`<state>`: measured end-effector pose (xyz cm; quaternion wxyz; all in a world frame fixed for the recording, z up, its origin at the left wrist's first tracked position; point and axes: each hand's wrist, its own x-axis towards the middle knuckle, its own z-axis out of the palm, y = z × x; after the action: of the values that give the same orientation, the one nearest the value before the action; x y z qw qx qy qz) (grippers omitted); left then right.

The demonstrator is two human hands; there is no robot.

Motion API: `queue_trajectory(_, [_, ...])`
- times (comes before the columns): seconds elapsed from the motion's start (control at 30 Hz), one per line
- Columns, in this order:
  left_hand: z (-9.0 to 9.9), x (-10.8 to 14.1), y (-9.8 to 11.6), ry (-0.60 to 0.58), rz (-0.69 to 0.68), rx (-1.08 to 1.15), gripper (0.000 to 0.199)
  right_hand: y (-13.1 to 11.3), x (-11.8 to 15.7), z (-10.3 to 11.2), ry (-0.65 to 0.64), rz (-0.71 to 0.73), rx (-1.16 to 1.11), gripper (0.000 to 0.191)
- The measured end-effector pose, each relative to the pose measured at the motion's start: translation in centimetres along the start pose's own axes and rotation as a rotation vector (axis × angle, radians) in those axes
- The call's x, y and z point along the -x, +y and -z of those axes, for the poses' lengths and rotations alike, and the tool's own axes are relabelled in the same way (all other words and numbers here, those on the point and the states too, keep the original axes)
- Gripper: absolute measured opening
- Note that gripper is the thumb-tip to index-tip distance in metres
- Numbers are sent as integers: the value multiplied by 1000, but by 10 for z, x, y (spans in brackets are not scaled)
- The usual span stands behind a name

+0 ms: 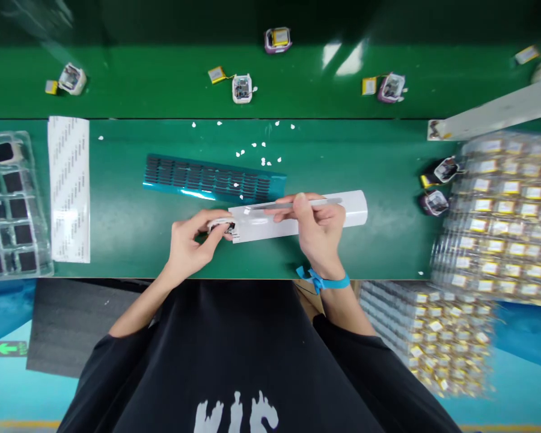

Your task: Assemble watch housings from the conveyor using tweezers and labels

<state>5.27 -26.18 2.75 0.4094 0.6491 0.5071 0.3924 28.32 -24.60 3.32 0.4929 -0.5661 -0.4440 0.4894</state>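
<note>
My left hand (190,243) pinches a small white device case (220,225) against the left end of a long white block (351,210) lying on the green mat. My right hand (318,231) holds metal tweezers (275,205) laid along the block, their tips pointing left toward a small white piece near the case. A blue wrist strap (327,281) circles my right wrist. Just beyond the block lies a teal sheet (207,179) carrying rows of dark pads.
A conveyor at the back carries small cases with yellow batteries (242,88). Stacked trays of yellow-labelled batteries (505,216) fill the right side, with two dark cases (435,201) beside them. A white liner sheet (68,186) and a clear tray of dark parts (9,210) sit left. White scraps (264,159) dot the mat.
</note>
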Motion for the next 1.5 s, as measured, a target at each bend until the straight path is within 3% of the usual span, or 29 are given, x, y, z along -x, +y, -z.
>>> queue_trajectory(0.13, [-1,-13,21,-142,155,397,22,-15,9,-14,-27,84,-68,45])
queue_trajectory(0.27, [-5,-16,32,-196,163,524,34,-18,15,-22,-53,141,-82,41])
queue_trajectory(0.67, [-2,-10,38,-208,231,488,37,-16,15,-24,-95,245,-104,32])
queue_trajectory(0.9, [-1,-9,41,-221,213,481,35,-19,20,-24,-38,219,-22,36])
queue_trajectory(1.07, [-1,-9,39,-193,241,500,24,-12,26,-26,-8,292,18,33])
queue_trajectory(1.17, [-1,-11,37,-205,258,452,24,-7,26,-16,70,383,66,35])
queue_trajectory(1.27, [-2,-15,34,-214,202,335,27,-3,18,9,165,431,121,32])
queue_trajectory(1.4, [-6,-30,26,-219,-25,9,23,9,0,46,-11,404,404,24])
queue_trajectory(1.5, [-11,-45,17,-300,-192,-205,24,19,-9,58,-114,433,473,23])
